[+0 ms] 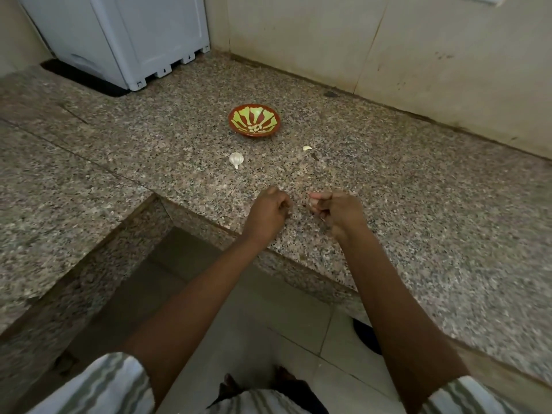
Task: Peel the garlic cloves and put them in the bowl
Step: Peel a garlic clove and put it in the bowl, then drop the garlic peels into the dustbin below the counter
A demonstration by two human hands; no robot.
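Head view: right hand [334,209] fingers pinch a garlic clove [313,202]; left hand [268,211] fingers curled, any hold hidden, above the counter [418,189].

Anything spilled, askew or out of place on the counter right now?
Nothing spilled or damaged. The bowl sits upright. One loose clove lies on the counter right of the garlic bulb, outside the bowl, a small dark scrap beside it. The right hand pinches a pale clove.

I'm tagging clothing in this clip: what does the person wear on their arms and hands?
The left sleeve and right sleeve are short, striped white and grey-green. The left hand and right hand are bare: no gloves or watch showing.
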